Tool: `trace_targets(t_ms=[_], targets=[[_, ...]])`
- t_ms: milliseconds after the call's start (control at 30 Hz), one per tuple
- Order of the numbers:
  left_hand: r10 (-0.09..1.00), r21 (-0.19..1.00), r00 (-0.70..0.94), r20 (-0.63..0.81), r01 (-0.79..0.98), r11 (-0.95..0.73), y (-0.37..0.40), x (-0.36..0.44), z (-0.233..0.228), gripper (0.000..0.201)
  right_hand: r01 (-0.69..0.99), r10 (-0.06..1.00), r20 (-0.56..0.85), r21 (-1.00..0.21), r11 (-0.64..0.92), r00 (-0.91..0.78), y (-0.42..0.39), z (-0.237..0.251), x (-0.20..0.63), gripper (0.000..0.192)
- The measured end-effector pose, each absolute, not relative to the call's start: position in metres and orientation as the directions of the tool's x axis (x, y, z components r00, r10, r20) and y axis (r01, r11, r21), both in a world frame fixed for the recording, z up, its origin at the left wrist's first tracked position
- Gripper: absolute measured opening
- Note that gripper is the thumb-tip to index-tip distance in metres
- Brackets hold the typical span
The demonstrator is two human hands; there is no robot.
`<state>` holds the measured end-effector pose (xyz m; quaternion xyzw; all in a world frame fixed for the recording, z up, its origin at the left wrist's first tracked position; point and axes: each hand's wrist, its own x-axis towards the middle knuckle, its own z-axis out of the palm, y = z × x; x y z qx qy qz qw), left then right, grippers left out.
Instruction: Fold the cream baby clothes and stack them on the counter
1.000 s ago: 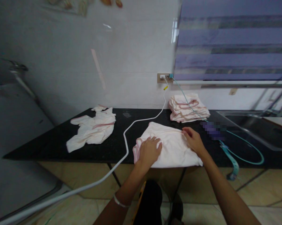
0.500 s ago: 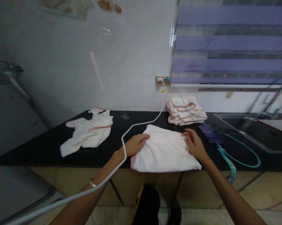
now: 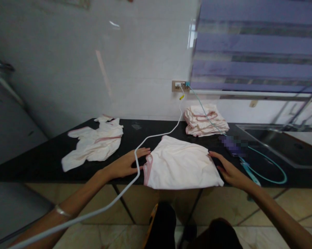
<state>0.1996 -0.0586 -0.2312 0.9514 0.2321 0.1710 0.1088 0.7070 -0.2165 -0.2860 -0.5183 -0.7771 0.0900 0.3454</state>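
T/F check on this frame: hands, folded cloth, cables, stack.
1. Both hands lie flat on top of the folded cloth. False: left hand and right hand sit at its side edges on the black counter.
2. A white cable crosses in front of the left hand. True.
3. The folded stack sits near the wall. True.
4. The loose garment is right of the sink. False: it lies at the counter's left.
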Motion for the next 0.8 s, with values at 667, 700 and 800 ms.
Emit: trace_targets(t_ms=[667,700,800], targets=[[0.377,0.418,0.897,0.23,0.259,-0.871,-0.039,0.294,-0.243,0.052,0.686,0.833,0.358,-0.474,0.552,-0.423,-0.175,-0.269,0.681,0.044],[0.381,0.428,0.895,0.231,0.258,-0.866,-0.039,0.294,-0.244,0.054,0.685,0.834,0.351,-0.477,0.551,-0.426,-0.174,-0.27,0.682,0.045],[0.375,0.437,0.902,0.215,0.255,-0.862,-0.037,0.295,-0.246,0.052,0.685,0.833,0.347,-0.475,0.552,-0.431,-0.171,-0.27,0.68,0.059]])
